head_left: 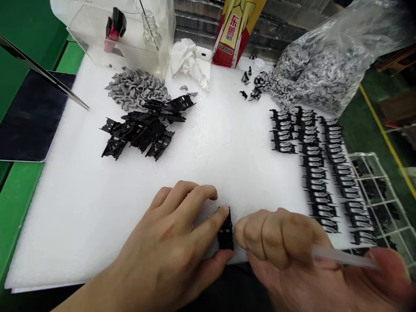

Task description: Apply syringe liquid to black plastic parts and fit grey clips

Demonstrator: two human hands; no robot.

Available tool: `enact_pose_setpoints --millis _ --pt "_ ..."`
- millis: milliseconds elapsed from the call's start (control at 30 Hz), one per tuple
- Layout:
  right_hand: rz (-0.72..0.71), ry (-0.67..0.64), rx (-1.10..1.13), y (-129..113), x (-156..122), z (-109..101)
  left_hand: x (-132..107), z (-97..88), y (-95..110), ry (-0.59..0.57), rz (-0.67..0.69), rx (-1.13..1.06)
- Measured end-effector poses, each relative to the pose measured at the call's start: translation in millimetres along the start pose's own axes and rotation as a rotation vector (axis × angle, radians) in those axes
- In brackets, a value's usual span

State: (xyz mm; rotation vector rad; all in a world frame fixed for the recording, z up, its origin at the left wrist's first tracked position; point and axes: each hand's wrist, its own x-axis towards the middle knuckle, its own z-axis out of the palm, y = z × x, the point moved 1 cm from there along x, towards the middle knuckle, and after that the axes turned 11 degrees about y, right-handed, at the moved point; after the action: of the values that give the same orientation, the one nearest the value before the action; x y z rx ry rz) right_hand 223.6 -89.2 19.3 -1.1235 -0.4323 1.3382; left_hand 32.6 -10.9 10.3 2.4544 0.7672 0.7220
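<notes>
My left hand (169, 242) grips a small black plastic part (225, 229) between thumb and fingers, holding it upright on a white foam sheet (201, 151). My right hand (282, 247) is curled into a fist, its knuckles just right of the part. That fist is shut on a translucent plastic strip (344, 256), which runs off to the right. The part's lower side is partly hidden by my left thumb.
On the foam lie a heap of black parts (143, 128), grey clips (134, 89) and rows of black parts with silver inserts (318, 164). A bulging plastic bag of grey clips (325, 65) lies at the back right. A wire rack (380, 195) stands at the right.
</notes>
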Motion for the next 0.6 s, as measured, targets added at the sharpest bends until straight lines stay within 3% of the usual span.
enact_pose_setpoints --millis 167,300,600 --pt "-0.073 -0.051 0.024 1.1 -1.0 0.4 0.1 -0.6 0.5 -0.001 0.011 0.006" --pt "-0.051 -0.096 0.005 1.0 -4.7 -3.3 -0.9 -0.5 0.7 -0.003 0.012 0.007" --pt "-0.065 -0.062 0.066 4.3 -5.1 -2.7 0.5 0.3 -1.1 0.011 0.026 0.002"
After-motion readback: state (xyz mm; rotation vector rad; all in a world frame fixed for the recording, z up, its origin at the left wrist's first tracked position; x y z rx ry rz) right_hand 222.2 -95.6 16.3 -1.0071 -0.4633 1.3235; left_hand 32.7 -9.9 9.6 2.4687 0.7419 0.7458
